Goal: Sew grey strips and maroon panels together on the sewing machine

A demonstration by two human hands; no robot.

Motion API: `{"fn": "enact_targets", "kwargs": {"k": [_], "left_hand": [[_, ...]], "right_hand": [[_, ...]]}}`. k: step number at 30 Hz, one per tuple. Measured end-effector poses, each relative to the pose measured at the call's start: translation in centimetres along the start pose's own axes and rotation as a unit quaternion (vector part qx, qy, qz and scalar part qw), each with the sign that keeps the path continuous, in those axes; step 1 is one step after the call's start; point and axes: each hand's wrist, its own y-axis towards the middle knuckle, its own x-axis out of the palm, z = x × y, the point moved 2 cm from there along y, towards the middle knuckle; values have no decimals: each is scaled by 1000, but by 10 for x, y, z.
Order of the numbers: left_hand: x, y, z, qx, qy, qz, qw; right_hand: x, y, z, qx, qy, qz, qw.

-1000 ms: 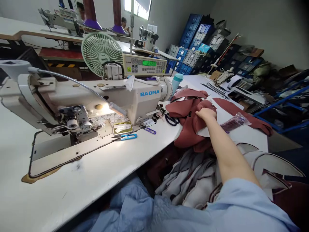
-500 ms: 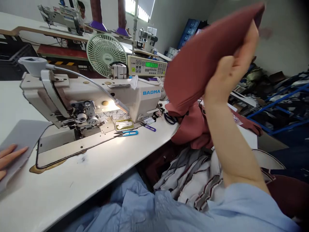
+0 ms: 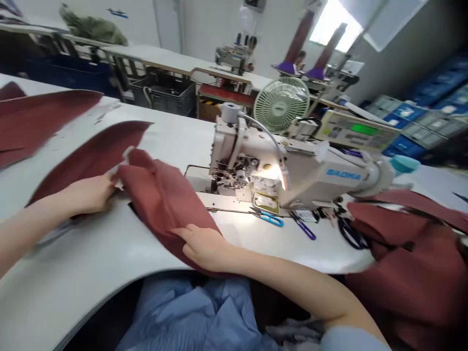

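Note:
A brownish-red fabric panel (image 3: 175,195) lies slantwise across the white table's front, partly folded, with a pale bit at its far left corner. My left hand (image 3: 91,194) is closed at that corner, fingers curled on the edge; motion blurs them. My right hand (image 3: 206,247) grips the panel's near end, thumb and fingers pressed together on the cloth. Just right of the panel stands a white sewing machine (image 3: 307,170) with its lamp lit. Behind my left hand another red panel (image 3: 95,151) lies on the table. Something greyish under my left wrist is mostly hidden.
Blue thread snips (image 3: 270,218) and purple thread snips (image 3: 305,228) lie before the machine, near a small tray (image 3: 266,202). A heap of red fabric (image 3: 420,263) hangs over the table's right side. More red fabric (image 3: 40,122) lies far left. A green fan (image 3: 281,105) stands behind.
The view has swung left. My right hand has brought the red panel down from high on the right to the table before me. My left hand has gone from a flat grey sheet to the panel's corner.

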Motion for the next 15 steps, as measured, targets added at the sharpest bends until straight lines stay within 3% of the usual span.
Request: {"fn": "enact_targets", "kwargs": {"k": [2, 5, 9, 13, 15], "left_hand": [[7, 11, 1, 7, 89, -29, 996], [12, 32, 8, -8, 103, -11, 995], [15, 50, -1, -47, 65, 37, 996], [10, 55, -17, -140, 35, 92, 985], [0, 55, -9, -168, 23, 160, 973]], "right_hand": [[1, 8, 3, -2, 97, -21, 995], [-11, 18, 6, -65, 162, -25, 984], [-29, 47, 31, -137, 24, 92, 986], [-26, 84, 56, -85, -128, 115, 981], [-15, 95, 51, -47, -165, 135, 976]]}}
